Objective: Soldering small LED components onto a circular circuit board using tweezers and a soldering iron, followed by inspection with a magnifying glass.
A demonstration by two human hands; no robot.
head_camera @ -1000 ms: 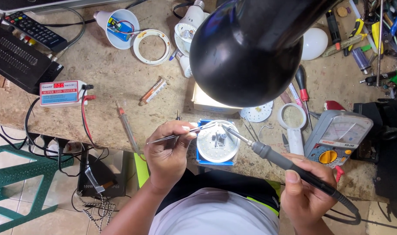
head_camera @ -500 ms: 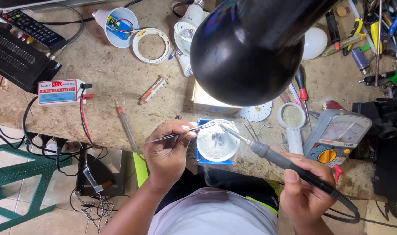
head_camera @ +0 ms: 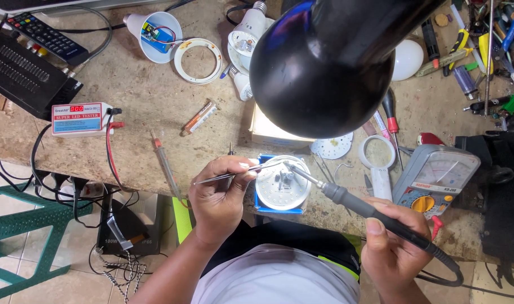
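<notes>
Centre of frame, under the black lamp shade (head_camera: 324,67): round white LED board (head_camera: 283,188) lies in a blue holder at the bench edge. Left hand (head_camera: 220,202) pinches tweezers (head_camera: 240,173) closed, steadying a part. Right hand (head_camera: 395,247) grips the soldering iron (head_camera: 347,197) pen-style, tip on the board.

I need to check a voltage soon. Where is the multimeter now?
In the head view, the multimeter lies on the bench's right side, just above the right hand, right of the magnifier.
</notes>
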